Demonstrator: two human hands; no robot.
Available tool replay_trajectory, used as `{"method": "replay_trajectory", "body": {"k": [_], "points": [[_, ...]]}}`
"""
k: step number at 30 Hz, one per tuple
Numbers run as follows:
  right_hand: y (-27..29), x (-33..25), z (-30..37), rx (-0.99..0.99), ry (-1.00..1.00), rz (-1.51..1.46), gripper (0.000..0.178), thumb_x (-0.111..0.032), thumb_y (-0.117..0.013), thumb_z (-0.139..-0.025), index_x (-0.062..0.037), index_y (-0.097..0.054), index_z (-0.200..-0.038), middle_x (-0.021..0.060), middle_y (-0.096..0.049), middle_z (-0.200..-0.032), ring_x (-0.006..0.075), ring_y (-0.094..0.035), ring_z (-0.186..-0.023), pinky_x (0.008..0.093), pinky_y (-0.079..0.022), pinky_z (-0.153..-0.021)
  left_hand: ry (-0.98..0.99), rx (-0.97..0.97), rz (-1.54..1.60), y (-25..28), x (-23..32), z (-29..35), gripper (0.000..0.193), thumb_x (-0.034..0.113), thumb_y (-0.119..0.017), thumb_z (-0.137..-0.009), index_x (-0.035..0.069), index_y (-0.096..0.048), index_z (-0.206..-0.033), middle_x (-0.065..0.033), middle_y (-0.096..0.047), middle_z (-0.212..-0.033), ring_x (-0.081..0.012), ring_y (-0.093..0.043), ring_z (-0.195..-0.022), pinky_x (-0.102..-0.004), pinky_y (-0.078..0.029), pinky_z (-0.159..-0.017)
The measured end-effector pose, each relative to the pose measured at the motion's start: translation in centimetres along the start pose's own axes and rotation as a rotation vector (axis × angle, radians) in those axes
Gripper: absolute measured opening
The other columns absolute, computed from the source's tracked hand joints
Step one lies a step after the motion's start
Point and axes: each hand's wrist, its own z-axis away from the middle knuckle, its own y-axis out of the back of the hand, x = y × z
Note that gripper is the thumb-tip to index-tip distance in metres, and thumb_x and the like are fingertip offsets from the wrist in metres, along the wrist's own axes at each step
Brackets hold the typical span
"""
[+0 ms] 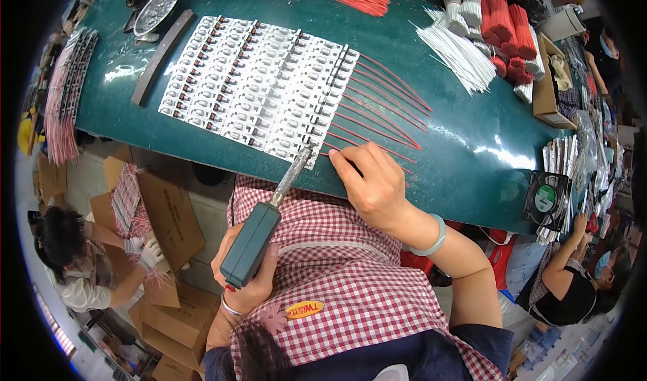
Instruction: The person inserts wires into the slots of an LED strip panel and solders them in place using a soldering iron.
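Clamping soldering iron point(251, 244) and red wire point(325, 154), fingers point(344, 171) work at a green table point(465, 185) near boxes point(170, 202).

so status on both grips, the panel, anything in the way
Left grip holding iron, tip at panel, near right corner. Right grip pinching red wire at panel edge. Panel flat on table, other wires fanning right. Right grip partly hides lower ones.

From where I stand, a round metal dish point(139, 30) sits near a curved grey bar point(162, 59) at upper left. Lower left, a white-gloved co-worker point(81, 292) reaches into an open cardboard box point(170, 206). Loose white wires point(466, 61) lie upper right, a black fan point(544, 199) right, another person point(565, 292) lower right.
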Motion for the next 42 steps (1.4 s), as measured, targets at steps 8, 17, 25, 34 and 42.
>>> {"method": "replay_trajectory", "body": {"k": [8,17,25,34,42], "points": [[-0.3,-0.3,0.2,-0.007,-0.002,0.011,0.028,-0.003,-0.068,-0.071,0.0052,-0.069,-0.098,0.0089,-0.061,-0.089,0.0218,-0.058,-0.076,0.0318,-0.048,-0.059,-0.019,0.009,0.013,-0.1,0.3,-0.2,0.024,0.001,-0.076,-0.078,-0.005,-0.071,-0.100,-0.0178,-0.069,-0.097,-0.0302,-0.070,-0.084,-0.0345,-0.056,-0.074],[-0.5,-0.4,0.2,-0.007,0.002,0.025,0.028,-0.004,-0.068,-0.071,0.0056,-0.069,-0.098,0.0093,-0.060,-0.088,0.0220,-0.058,-0.077,0.0317,-0.048,-0.059,-0.085,0.016,-0.004,-0.3,0.6,-0.5,0.023,-0.003,-0.076,-0.075,-0.006,-0.070,-0.097,-0.0163,-0.068,-0.092,-0.0282,-0.069,-0.079,-0.0326,-0.055,-0.070],[-0.5,-0.4,0.2,-0.005,0.001,0.040,0.028,-0.003,-0.068,-0.071,0.0057,-0.068,-0.098,0.0092,-0.059,-0.087,0.0218,-0.058,-0.076,0.0314,-0.048,-0.059,0.002,0.017,0.015,-0.2,-0.5,0.5,0.023,0.001,-0.077,-0.077,-0.004,-0.070,-0.099,-0.0156,-0.067,-0.091,-0.0273,-0.068,-0.075,-0.0324,-0.053,-0.067],[-0.3,-0.6,-0.1,-0.022,-0.017,0.046,0.027,-0.002,-0.069,-0.071,0.0053,-0.068,-0.096,0.0086,-0.059,-0.085,0.0217,-0.058,-0.076,0.0312,-0.048,-0.058,-0.009,0.020,0.049,-0.2,-1.3,0.8,0.024,0.001,-0.077,-0.078,-0.004,-0.071,-0.100,-0.0158,-0.068,-0.093,-0.0277,-0.069,-0.079,-0.0336,-0.054,-0.069],[-0.3,-0.7,-0.1,-0.016,-0.021,0.050,0.024,-0.001,-0.070,-0.073,0.0052,-0.068,-0.096,0.0082,-0.059,-0.085,0.0213,-0.058,-0.076,0.0313,-0.048,-0.058,-0.104,0.000,-0.016,-0.1,0.4,-0.9,0.020,-0.002,-0.076,-0.077,-0.005,-0.071,-0.096,-0.0155,-0.068,-0.091,-0.0277,-0.069,-0.079,-0.0328,-0.056,-0.070]]}}
